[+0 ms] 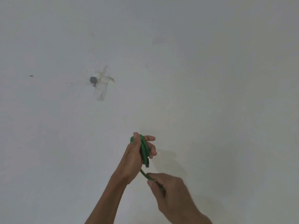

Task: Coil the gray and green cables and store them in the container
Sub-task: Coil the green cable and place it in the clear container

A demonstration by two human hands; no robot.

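A green cable [143,147] is wound in several loops around my left hand [135,156], which grips the bundle between thumb and fingers. A dark plug end hangs from the loops near the palm. The free length runs down and right into my right hand [169,188], whose thumb and fingers pinch it just below the left hand. Both hands are held up in front of a white surface. Neither the gray cable nor the container is in view.
A plain white surface [210,78] fills the view. A small gray round fitting [93,80] is fixed to it at upper left under strips of clear tape [103,84]. A tiny dark mark [31,76] sits far left.
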